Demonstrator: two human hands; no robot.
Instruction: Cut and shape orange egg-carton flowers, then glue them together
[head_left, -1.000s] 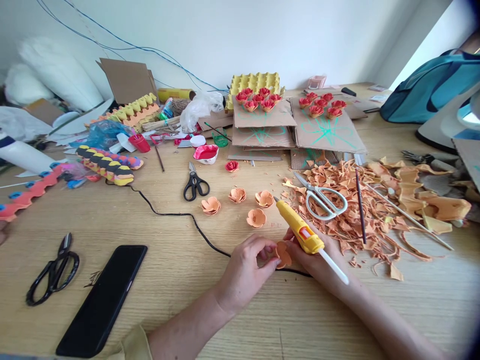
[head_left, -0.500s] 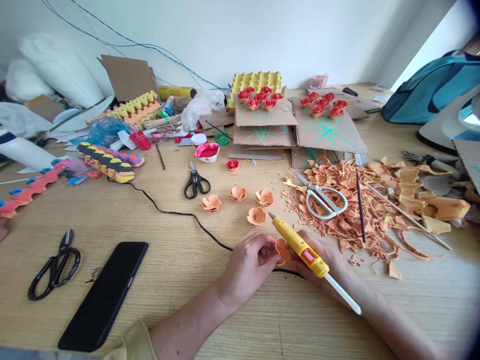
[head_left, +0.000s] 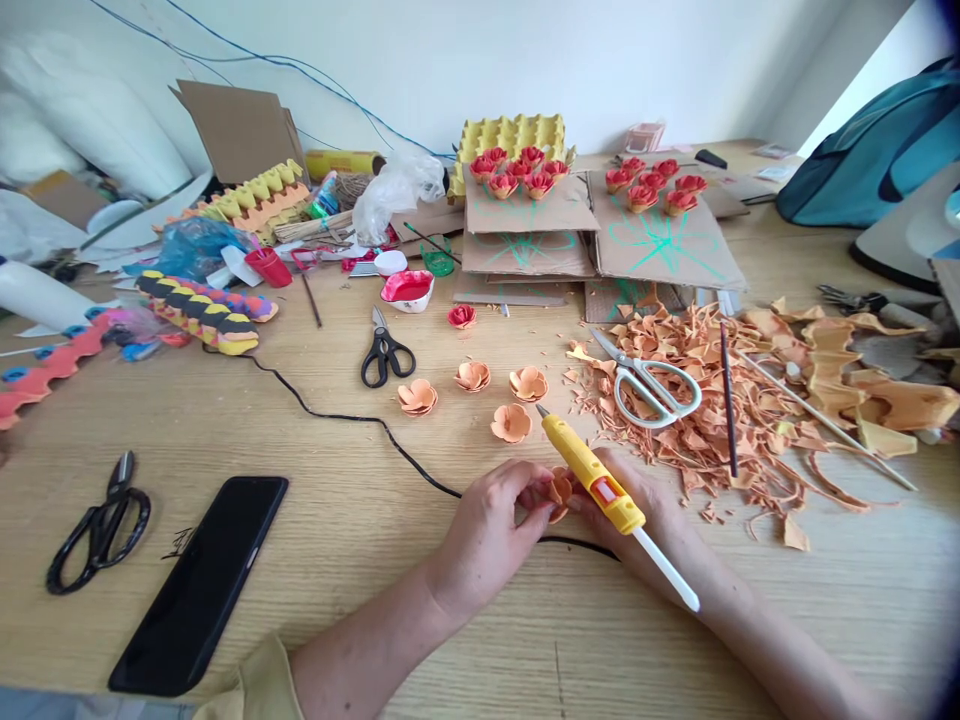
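Just right of the table's middle, my left hand (head_left: 484,520) pinches a small orange egg-carton paper flower (head_left: 559,494) between thumb and fingers. My right hand (head_left: 637,515) is closed around the yellow hot glue gun (head_left: 592,470); the gun's handle is hidden, and a white glue stick (head_left: 667,570) sticks out of its rear. Fingertips of the right hand also meet the flower's right side. Beyond the hands lie several more orange flowers (head_left: 511,423), cupped upward. A single red-painted flower (head_left: 461,316) sits behind them.
Orange scraps (head_left: 675,390) heap at right under white-handled scissors (head_left: 656,392). Black scissors (head_left: 386,350), a phone (head_left: 199,585) and more black scissors (head_left: 101,525) lie leftward. A black cord (head_left: 337,415) crosses the table. Red flowers stand on cardboard (head_left: 664,240) behind, near a red paint dish (head_left: 409,288).
The flower between my fingers has tipped from facing up to more edge-on. The whole view has shifted slightly, while both hands keep their holds.
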